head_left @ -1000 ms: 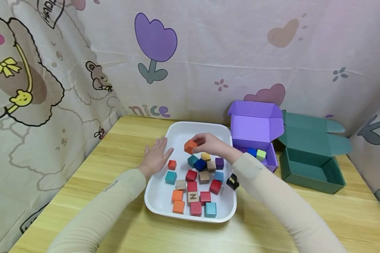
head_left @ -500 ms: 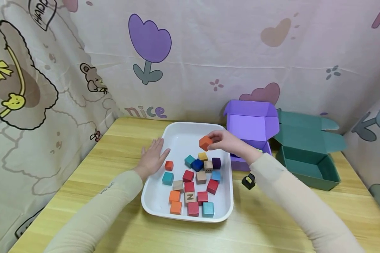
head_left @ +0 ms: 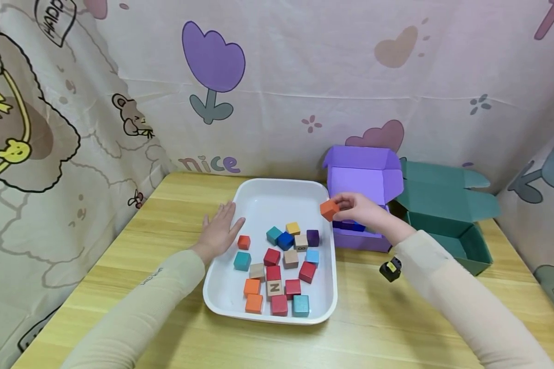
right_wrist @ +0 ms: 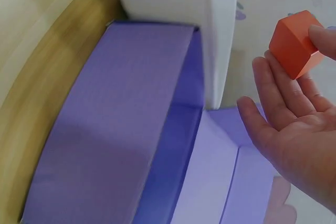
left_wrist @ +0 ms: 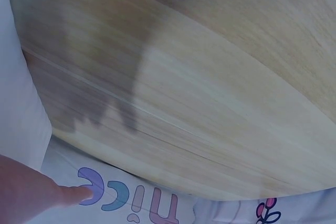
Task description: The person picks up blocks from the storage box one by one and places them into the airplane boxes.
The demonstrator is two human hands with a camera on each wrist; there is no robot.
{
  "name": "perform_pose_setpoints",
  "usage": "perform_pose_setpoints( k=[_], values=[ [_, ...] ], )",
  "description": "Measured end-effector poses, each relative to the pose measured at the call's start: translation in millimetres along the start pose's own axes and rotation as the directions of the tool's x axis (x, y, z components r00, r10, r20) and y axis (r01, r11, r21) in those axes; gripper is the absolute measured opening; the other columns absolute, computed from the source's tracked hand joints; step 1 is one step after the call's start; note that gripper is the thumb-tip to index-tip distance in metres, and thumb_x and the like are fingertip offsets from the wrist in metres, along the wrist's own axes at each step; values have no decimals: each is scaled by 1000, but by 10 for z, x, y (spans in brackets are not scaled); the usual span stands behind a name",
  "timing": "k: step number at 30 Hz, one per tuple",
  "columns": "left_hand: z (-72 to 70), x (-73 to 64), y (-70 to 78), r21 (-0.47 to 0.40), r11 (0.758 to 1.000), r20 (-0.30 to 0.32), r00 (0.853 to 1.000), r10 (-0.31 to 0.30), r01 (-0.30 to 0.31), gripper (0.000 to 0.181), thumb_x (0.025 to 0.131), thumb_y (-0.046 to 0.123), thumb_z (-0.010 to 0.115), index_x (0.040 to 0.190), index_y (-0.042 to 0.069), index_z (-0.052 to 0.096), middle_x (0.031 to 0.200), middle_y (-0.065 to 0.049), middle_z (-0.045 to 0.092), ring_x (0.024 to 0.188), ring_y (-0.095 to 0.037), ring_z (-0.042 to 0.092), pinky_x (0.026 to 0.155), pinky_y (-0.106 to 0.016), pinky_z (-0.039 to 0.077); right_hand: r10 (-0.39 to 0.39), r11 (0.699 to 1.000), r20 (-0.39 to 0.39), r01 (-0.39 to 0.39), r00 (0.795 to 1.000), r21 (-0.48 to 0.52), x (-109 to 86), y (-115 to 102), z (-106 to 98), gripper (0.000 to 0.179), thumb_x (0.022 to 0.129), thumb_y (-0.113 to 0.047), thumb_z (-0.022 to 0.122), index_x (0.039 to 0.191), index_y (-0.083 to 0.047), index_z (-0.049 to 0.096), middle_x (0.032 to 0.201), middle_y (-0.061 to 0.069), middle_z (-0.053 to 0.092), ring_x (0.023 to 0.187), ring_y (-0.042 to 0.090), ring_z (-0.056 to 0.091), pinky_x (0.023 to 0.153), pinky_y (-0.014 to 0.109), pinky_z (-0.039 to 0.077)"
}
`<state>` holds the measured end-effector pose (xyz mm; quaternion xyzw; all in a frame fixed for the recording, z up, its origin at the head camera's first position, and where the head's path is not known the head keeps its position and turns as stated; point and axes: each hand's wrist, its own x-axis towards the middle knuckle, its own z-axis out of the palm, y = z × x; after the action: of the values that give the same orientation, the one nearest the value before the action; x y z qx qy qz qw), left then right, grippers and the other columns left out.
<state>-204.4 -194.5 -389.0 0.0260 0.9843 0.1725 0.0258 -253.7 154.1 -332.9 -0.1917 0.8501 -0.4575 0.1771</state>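
While our left hand (head_left: 217, 231), fingers straight, touches the tray (head_left: 277, 200), our right hand (head_left: 362, 211) pinches an orange cube (head_left: 329, 210) between thumb and fingertips.

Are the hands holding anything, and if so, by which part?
The right hand pinches an orange block between thumb and fingers, by the end nearest the palm. The left hand holds nothing; it lies at the edge of the tray.

Orange block (head_left: 330, 210) carried rightward, nearer purple box (head_left: 360, 240), height unclear
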Motion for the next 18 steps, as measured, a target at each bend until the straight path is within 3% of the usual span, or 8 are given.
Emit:
perform_pose_setpoints(
  k=[4, 13, 18],
  values=[
    [8, 3, -5, 4, 1000, -3, 1000, 0, 0, 69, 100, 47, 29, 150, 5, 10, 158, -15, 9, 146, -35, 4, 113, -64, 2, -7, 999, -15, 7, 1000, -37, -59, 103, -66, 39, 85, -11, 62, 120, 3, 54, 115, 20, 63, 98, 21, 60, 89, 34, 50],
    [20, 13, -18, 16, 1000, -16, 1000, 25, -25, 69, 100, 48, 25, 150, 3, 11, 157, -16, 11, 145, -35, 6, 112, -65, 4, 35, 987, -67, -45, 997, -152, -116, 316, -153, 39, 83, -15, 66, 118, 2, 60, 110, 18, 63, 94, 23, 57, 86, 44, 50],
    [11, 2, 2, 10, 1000, -15, 1000, 20, -20, 69, 100, 47, 28, 150, 2, 12, 157, -17, 11, 145, -36, 6, 112, -65, 3, 40, 971, -85, -58, 996, -231, -74, 414, -125, 37, 81, -14, 68, 114, 2, 62, 104, 17, 65, 91, 23, 57, 78, 34, 52]
  ],
)
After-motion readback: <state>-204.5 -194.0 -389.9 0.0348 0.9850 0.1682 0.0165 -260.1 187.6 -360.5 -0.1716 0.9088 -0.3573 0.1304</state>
